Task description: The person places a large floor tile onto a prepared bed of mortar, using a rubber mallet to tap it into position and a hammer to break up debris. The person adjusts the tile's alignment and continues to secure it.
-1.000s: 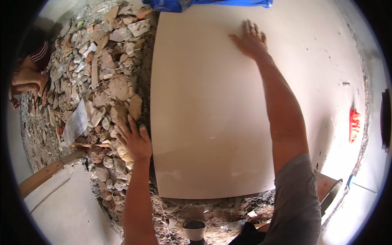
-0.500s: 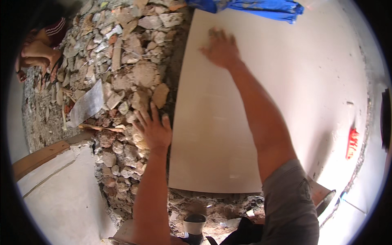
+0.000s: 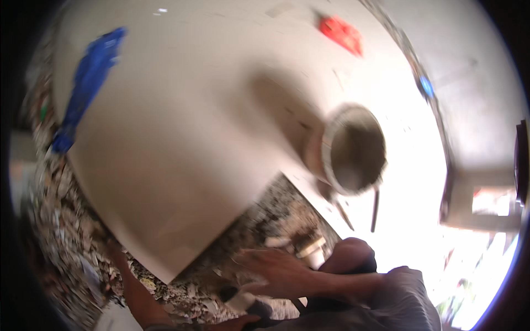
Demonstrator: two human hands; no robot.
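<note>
A large pale, glossy slab (image 3: 149, 165) fills the middle of the view, its near corner pointing toward me. My left hand (image 3: 114, 251) is low at the slab's left edge, next to the rubble; motion blur hides its fingers. My right hand (image 3: 270, 270) hovers before my body, beyond the slab's near edge and over broken ground. Its fingers look stretched out and apart, though smeared, and nothing shows in them. A round bucket (image 3: 353, 149) with a grey inside stands to the right of the slab's near edge, on a bright pale surface.
A crumpled blue plastic or cloth piece (image 3: 91, 83) lies at the far left. Something red and crumpled (image 3: 342, 36) lies at the far side. Stone rubble (image 3: 72, 220) runs along the left. My bent knee (image 3: 350, 255) is by the right arm. A wall (image 3: 469, 83) rises at right.
My view has swung to the right, bringing the bucket in. My right hand has come off the slab's surface and back toward my body. The left hand is now lower left.
</note>
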